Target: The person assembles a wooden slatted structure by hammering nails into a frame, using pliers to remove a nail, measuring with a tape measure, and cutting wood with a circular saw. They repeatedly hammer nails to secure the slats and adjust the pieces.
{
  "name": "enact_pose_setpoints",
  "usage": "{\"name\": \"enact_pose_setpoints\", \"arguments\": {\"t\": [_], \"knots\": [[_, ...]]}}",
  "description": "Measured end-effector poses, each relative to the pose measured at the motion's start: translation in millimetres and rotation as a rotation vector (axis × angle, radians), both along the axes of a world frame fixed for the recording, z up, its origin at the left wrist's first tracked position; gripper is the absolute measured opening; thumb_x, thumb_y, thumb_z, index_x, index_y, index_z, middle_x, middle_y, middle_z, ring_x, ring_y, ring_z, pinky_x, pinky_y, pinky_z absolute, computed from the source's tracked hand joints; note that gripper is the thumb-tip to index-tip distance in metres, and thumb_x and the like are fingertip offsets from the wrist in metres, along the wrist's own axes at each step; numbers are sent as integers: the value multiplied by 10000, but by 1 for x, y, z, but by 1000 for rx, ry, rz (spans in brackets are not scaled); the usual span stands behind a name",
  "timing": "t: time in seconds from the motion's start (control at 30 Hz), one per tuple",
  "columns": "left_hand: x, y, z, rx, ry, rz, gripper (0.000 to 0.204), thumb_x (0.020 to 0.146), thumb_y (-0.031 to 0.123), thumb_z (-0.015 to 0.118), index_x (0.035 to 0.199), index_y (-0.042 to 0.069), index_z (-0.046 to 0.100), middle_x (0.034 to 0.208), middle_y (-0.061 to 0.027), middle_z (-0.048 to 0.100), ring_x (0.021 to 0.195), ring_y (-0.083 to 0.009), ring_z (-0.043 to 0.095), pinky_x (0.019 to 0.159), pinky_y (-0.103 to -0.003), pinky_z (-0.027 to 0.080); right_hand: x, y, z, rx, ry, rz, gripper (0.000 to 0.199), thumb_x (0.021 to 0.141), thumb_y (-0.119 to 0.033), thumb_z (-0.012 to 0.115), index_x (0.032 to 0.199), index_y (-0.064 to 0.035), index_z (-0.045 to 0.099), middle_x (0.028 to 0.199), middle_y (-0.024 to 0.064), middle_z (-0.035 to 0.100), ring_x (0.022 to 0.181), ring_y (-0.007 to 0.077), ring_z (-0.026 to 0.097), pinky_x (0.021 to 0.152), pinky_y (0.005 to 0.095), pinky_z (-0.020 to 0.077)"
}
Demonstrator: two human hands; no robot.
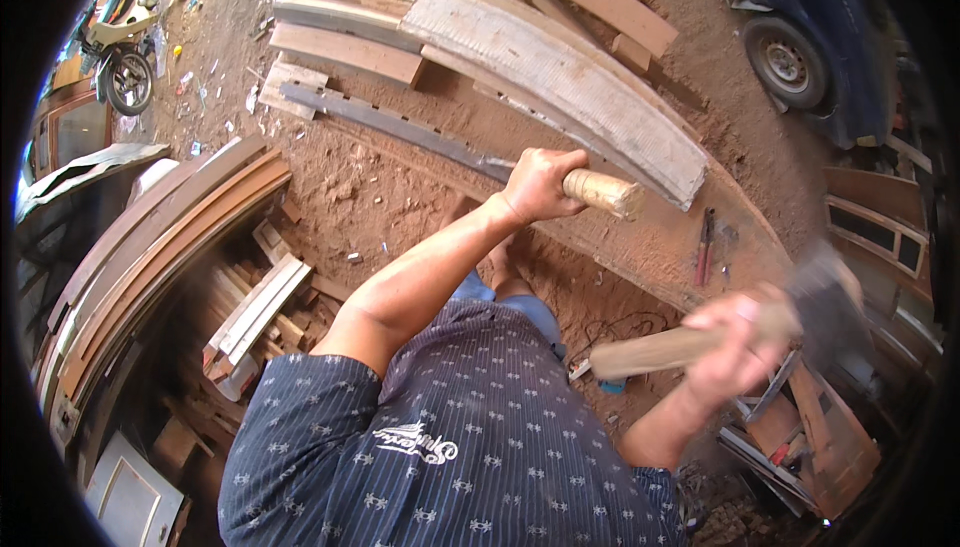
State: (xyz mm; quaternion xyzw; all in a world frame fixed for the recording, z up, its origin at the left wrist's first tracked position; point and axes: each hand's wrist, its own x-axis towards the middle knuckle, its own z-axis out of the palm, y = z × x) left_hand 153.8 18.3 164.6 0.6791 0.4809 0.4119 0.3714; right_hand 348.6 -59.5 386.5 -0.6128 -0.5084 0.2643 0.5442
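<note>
My left hand (540,185) is closed round the wooden handle of a chisel (603,195), whose butt sticks out to the right. The chisel's metal blade points left, its tip at a long dark wooden bar (400,127) with several notches along its edge. I cannot tell how deep the tip sits. Lower right, my right hand (735,352) grips a hammer (650,352), raised apart from the chisel. Its wooden handle points left. The dark, blocky head is on the right, smeared by motion.
A broad weathered plank (560,72) lies beyond the bar. Red-handled pliers (704,247) rest on the board at right. Stacked curved planks (160,267) stand at left, with wood scraps (260,312) beside them. A dark vehicle (800,37) and a motorbike (125,67) stand farther off.
</note>
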Motion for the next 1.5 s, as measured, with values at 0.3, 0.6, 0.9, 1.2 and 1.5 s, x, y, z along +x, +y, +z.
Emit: {"name": "enact_pose_setpoints", "arguments": {"t": [0.3, 0.6, 0.9, 1.2, 1.5], "knots": [[2, -5, 1, 33, 10, -26, 286, 659, 209, 827, 796, 90, 607, 719, -149, 661, 714, -372, 683, 619, -439, 538, -4, -26, -61, -625, 247, 132, 153, 984, -28, 599, 1119, -6, 529, 749, 39, 578, 529, 96, 553, 464, 245, 490], [17, 1, -8, 41, 113, -73, 315, 663, 248, 847, 827, 111, 617, 727, -135, 677, 701, -371, 685, 610, -454, 554, -8, -26, -85, -714, 222, 95, 105, 977, -41, 574, 1039, -2, 499, 689, 54, 554, 487, 133, 548, 429, 282, 503], [68, -14, -58, -315, 664, -599, 315, 902, 327, 668, 1090, 76, 648, 937, -171, 735, 899, -346, 732, 794, -456, 584, 41, -63, -86, -687, 403, -103, 155, 969, -89, 577, 1093, -47, 493, 726, 43, 520, 507, 132, 534, 424, 303, 491], [-90, 66, 47, -462, -408, 338, 474, 893, 339, 800, 1131, 36, 524, 791, -67, 615, 676, -144, 613, 610, -325, 546, 39, -45, -80, -719, 385, -29, 154, 960, -50, 574, 1088, -9, 499, 746, 57, 543, 514, 139, 548, 424, 300, 495], [-155, 59, -11, -383, -1076, 761, 437, 891, 435, 745, 678, 199, 445, 515, 89, 362, 376, -61, 338, 357, -256, 268, -33, 53, -52, -728, 192, 408, 196, 966, -96, 608, 1112, 0, 519, 721, 57, 563, 498, 128, 563, 428, 286, 504]]}}
